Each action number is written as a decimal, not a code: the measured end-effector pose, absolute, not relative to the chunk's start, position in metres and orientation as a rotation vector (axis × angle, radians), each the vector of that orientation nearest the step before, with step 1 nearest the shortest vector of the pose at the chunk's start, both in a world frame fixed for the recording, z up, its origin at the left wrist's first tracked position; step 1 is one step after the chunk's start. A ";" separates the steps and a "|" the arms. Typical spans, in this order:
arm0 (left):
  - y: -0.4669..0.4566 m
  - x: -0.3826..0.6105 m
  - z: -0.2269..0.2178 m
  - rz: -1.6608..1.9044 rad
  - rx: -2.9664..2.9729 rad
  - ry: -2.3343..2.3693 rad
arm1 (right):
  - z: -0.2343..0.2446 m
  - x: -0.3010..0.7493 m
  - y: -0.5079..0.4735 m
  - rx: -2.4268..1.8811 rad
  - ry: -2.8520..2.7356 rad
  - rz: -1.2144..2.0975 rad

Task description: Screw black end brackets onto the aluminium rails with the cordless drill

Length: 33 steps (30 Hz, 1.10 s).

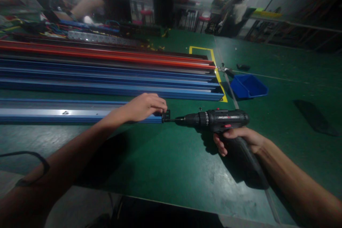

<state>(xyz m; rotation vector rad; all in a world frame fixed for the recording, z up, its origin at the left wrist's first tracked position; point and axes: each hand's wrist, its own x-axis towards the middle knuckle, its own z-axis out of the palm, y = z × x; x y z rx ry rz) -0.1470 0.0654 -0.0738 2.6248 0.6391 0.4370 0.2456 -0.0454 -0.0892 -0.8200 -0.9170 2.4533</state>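
Observation:
My right hand (240, 137) is wrapped round the grip of a black cordless drill (227, 117), which points left. Its bit (175, 119) reaches a small black end bracket (167, 115) at the right end of a blue metal profile (133, 119). My left hand (145, 107) lies over that end of the profile, fingers bent down and closed on the bracket; the fingertips are partly hidden. A silver strip (80, 112) runs along the profile's top. Just above the drill's chuck, a small screw (200, 109) stands on the green tabletop.
Several blue profiles (160, 91) and an orange one (133, 56) lie behind, their ends by yellow tape (201, 47). A blue bin (249, 86) sits right of them. Loose wires lie at the far left. Other people work across the table and further back.

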 end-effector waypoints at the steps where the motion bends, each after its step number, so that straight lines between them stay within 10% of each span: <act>1: 0.065 -0.147 -0.073 0.437 2.623 0.642 | -0.089 0.245 -0.046 -0.821 -0.920 2.450; 33: 0.066 -0.147 -0.072 0.447 2.624 0.633 | -0.089 0.246 -0.046 -0.835 -0.879 2.479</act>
